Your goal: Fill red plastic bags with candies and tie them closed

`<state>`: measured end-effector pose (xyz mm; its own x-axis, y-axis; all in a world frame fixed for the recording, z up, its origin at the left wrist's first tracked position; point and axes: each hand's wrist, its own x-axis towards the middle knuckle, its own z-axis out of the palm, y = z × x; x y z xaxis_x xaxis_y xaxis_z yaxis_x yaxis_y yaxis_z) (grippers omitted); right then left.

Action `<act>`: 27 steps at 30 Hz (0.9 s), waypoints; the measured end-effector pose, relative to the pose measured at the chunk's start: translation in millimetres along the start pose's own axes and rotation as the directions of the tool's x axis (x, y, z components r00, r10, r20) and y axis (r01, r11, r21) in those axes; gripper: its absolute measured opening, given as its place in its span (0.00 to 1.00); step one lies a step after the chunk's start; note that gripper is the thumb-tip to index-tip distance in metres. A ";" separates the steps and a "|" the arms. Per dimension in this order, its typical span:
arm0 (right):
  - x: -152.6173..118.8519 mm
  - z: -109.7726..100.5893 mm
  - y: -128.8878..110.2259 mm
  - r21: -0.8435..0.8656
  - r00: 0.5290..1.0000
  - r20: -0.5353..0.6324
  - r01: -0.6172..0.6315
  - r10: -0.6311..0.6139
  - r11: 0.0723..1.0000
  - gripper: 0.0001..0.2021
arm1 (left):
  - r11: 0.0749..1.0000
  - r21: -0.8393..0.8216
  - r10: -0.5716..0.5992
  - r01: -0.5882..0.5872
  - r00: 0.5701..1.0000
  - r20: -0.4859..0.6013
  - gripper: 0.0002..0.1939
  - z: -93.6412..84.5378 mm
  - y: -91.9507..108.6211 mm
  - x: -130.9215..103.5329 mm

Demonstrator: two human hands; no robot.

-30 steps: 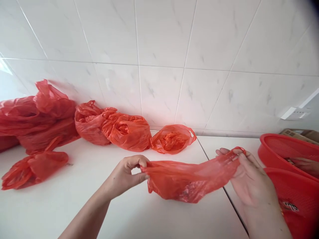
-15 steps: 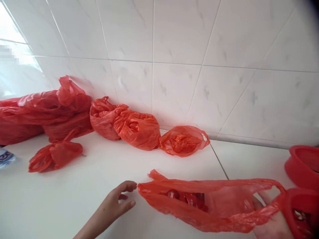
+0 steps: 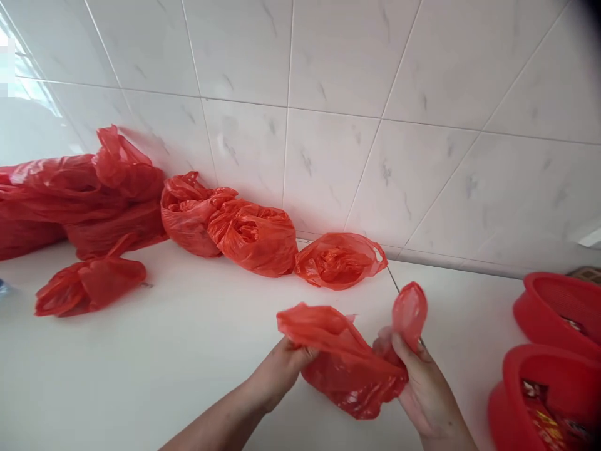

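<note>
Thin translucent red plastic bag (image 3: 350, 376): held just over the near part of the white table (image 3: 201, 338), right of picture centre. Long axis slants, upper left to lower right, from the raised rim at the left hand down to the crumpled end at the right hand. Mouth faces mostly up; body sags toward the near side. One rounded, puffed end of the plastic sticks up above the right hand, nearly upright, slight lean right.

Left hand (image 3: 287, 369): grip closed on the bag's left side, thumb and fingers partly hidden by the rim. Right hand (image 3: 425, 385): grip closed on the bag's right end, thumb over gathered plastic.

Behind the bag, by the wall: open crumpled red plastic bag (image 3: 340, 263), long axis left-right, small handle hole at right. Touching on its left, bulging round red plastic bag (image 3: 263, 241), then upright bunched red plastic bag (image 3: 188, 216), then large heaped red plastic bags (image 3: 89, 194). Small twisted red plastic bag (image 3: 94, 285) lies in front of the heap.

Right side: two round red plastic baskets, far one (image 3: 526, 310) and near one (image 3: 504, 401), shiny wrapped packets (image 3: 547, 426) in the near one. White veined tile wall (image 3: 244, 56) at back.
</note>
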<state>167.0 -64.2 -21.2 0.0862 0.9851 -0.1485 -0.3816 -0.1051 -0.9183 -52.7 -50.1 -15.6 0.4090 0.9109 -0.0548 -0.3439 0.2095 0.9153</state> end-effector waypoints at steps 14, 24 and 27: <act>-0.9 22.5 -3.1 0.456 0.992 0.094 0.036 -0.089 0.889 0.08 | 0.903 -0.426 0.038 -0.049 0.999 -0.033 0.12 9.3 25.7 10.1; 6.2 18.1 0.3 0.263 0.984 0.160 0.034 -0.079 0.964 0.33 | 0.984 -0.177 -0.043 0.026 0.995 -0.093 0.19 -4.2 32.4 16.8; 4.4 16.2 -4.3 0.137 0.984 0.164 0.043 -0.066 0.990 0.21 | 0.998 -0.054 -0.019 0.013 0.993 -0.115 0.10 -6.1 38.1 16.0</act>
<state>154.0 -57.2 -11.9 -0.0407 0.9988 -0.0257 -0.5002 -0.0427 -0.8648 -64.4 -25.4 15.9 0.3157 0.9416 -0.1174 -0.3840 0.2399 0.8916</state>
